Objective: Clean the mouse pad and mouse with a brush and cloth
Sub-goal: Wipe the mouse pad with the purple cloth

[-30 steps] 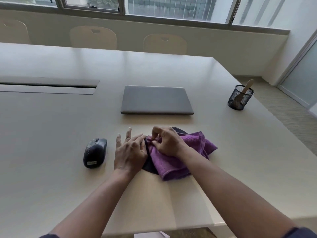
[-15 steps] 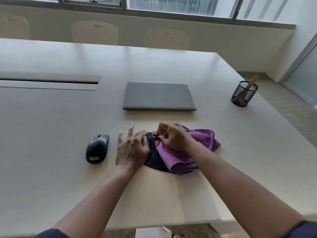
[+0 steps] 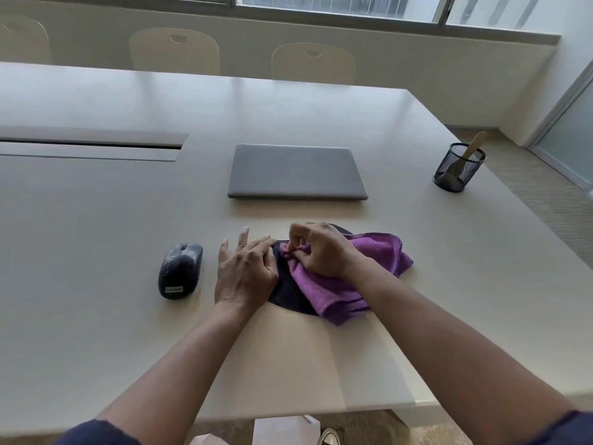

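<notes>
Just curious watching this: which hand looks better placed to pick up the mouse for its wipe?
Probably the left hand: it rests flat on the mouse pad edge, right beside the mouse. The right hand grips the purple cloth, farther away.

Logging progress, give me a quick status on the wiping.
Left hand flat on mouse pad. Right hand gripping purple cloth on pad. Mouse aside, untouched.
</notes>
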A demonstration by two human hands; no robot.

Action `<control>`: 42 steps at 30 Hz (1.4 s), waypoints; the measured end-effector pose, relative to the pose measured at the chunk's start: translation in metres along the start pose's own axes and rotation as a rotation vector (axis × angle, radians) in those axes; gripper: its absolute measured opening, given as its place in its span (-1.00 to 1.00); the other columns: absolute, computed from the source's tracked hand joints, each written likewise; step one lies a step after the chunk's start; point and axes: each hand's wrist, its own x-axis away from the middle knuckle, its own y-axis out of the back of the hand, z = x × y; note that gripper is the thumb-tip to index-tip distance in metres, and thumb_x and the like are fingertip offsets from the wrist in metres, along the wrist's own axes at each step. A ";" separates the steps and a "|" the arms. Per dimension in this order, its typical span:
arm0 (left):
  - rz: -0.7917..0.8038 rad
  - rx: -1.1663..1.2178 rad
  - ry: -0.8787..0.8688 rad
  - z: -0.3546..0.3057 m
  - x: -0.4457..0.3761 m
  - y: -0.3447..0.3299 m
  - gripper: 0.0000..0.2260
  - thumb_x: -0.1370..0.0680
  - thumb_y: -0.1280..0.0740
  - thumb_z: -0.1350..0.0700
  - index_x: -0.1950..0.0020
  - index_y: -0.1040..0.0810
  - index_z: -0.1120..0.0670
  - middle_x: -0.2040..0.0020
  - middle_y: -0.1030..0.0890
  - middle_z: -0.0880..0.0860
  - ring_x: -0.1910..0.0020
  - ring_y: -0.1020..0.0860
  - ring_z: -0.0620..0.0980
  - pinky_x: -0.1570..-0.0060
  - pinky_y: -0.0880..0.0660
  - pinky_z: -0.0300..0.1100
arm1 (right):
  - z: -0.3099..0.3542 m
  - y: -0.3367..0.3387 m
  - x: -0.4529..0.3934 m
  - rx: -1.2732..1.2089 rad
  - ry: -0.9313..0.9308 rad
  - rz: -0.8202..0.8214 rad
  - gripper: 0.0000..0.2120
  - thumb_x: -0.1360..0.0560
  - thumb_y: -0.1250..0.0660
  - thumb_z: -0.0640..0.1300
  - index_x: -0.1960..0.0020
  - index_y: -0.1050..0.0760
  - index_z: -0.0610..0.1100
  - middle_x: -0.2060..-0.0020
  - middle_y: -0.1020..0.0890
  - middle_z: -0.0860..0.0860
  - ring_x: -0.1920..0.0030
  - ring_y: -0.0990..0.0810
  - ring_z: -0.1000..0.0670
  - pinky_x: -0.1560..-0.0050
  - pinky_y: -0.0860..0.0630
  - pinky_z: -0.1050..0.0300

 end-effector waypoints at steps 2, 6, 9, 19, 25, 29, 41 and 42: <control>0.003 0.003 -0.005 0.001 0.000 -0.001 -0.65 -0.62 -0.13 0.03 -0.37 -0.50 -0.10 -0.41 -0.46 -0.15 -0.54 -0.17 -0.05 -0.50 0.02 0.10 | 0.003 0.000 0.005 -0.023 0.011 0.059 -0.93 -0.42 -0.42 -0.16 0.15 -0.53 -0.07 0.23 -0.67 -0.03 0.20 -0.61 -0.06 0.11 -0.56 0.01; -0.007 0.014 -0.005 0.003 0.000 -0.002 -0.65 -0.61 -0.14 0.05 -0.37 -0.50 -0.10 -0.40 -0.47 -0.14 -0.54 -0.18 -0.04 -0.50 0.01 0.11 | 0.010 0.008 0.016 -0.076 0.071 0.282 -0.82 -0.38 -0.48 -0.14 0.24 -0.47 -0.04 0.31 -0.69 0.02 0.24 -0.63 -0.02 0.18 -0.57 0.06; -0.004 0.010 0.001 0.002 0.000 -0.002 -0.66 -0.61 -0.14 0.04 -0.36 -0.50 -0.10 -0.40 -0.47 -0.15 -0.53 -0.18 -0.05 -0.49 0.00 0.10 | 0.008 0.010 0.012 -0.113 0.043 0.282 -0.83 -0.35 -0.49 -0.18 0.24 -0.48 -0.12 0.32 -0.70 0.03 0.26 -0.64 -0.04 0.19 -0.58 0.06; 0.000 -0.006 -0.004 0.003 -0.001 -0.004 -0.65 -0.61 -0.13 0.04 -0.36 -0.50 -0.10 -0.40 -0.47 -0.16 -0.53 -0.18 -0.05 -0.48 -0.02 0.10 | 0.012 -0.004 0.021 0.043 0.134 0.142 -0.92 -0.46 -0.42 -0.10 0.10 -0.69 -0.06 0.03 -0.64 0.04 0.01 -0.60 -0.01 -0.02 -0.54 0.06; -0.012 0.012 -0.004 0.006 -0.001 -0.007 -0.65 -0.60 -0.14 0.03 -0.35 -0.51 -0.11 -0.39 -0.48 -0.16 -0.53 -0.19 -0.04 -0.49 -0.02 0.10 | 0.016 -0.012 0.025 0.030 0.116 0.032 -0.95 -0.47 -0.41 -0.19 0.12 -0.66 -0.13 0.10 -0.65 -0.02 0.07 -0.60 -0.10 0.07 -0.55 -0.04; -0.010 0.035 -0.003 0.005 -0.001 -0.007 -0.67 -0.61 -0.12 0.01 -0.33 -0.51 -0.14 -0.38 -0.49 -0.16 -0.53 -0.19 -0.04 -0.49 -0.02 0.11 | 0.016 -0.021 0.003 0.024 -0.101 -0.166 -0.89 -0.47 -0.38 -0.17 0.02 -0.50 -0.10 0.14 -0.68 0.02 0.08 -0.62 -0.13 0.06 -0.52 0.02; -0.007 0.004 -0.005 0.003 0.000 -0.005 -0.66 -0.61 -0.13 0.02 -0.34 -0.52 -0.10 -0.39 -0.49 -0.15 -0.53 -0.19 -0.02 -0.48 -0.03 0.11 | -0.003 -0.020 -0.017 -0.029 -0.235 -0.266 -0.80 -0.44 -0.42 -0.24 0.06 -0.40 -0.11 0.21 -0.69 0.03 0.19 -0.60 -0.07 0.15 -0.49 0.12; -0.007 0.005 -0.006 0.004 -0.001 -0.005 -0.66 -0.61 -0.13 0.02 -0.34 -0.53 -0.10 -0.38 -0.49 -0.15 -0.53 -0.19 -0.03 -0.49 -0.02 0.12 | 0.000 -0.023 -0.014 -0.036 -0.187 -0.249 -0.81 -0.44 -0.42 -0.23 0.08 -0.41 -0.12 0.24 -0.67 0.04 0.22 -0.59 -0.07 0.16 -0.50 0.12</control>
